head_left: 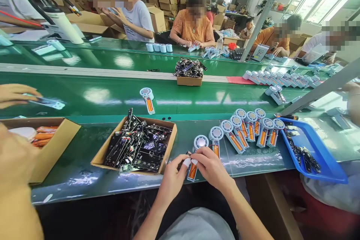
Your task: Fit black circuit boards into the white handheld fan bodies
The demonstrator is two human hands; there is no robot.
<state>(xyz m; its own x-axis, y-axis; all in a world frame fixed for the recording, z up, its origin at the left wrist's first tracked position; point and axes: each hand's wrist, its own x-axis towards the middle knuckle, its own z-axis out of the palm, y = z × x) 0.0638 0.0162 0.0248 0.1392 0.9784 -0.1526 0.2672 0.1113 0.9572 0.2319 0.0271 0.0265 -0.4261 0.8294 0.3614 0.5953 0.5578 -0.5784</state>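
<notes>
Both of my hands meet over a light-blue fan unit (201,141) at the bench's front edge; its orange battery shows beneath the fingers. My left hand (173,172) has its fingers pinched on a small dark circuit board (188,153). Close against it, my right hand (209,167) is closed, thumb and forefinger pressed together at the board's end; whether it grips the board or a wire is too small to tell. White covers are on some fingertips. Just behind and right of my hands stands another fan unit (216,134), with several more beyond it.
A cardboard box of circuit boards (168,146) is left of my hands. Farther left is a box with orange batteries (59,150), near another person's hands. A blue tray (323,157) lies right. One fan unit (146,95) sits on the green belt (118,101). People work opposite.
</notes>
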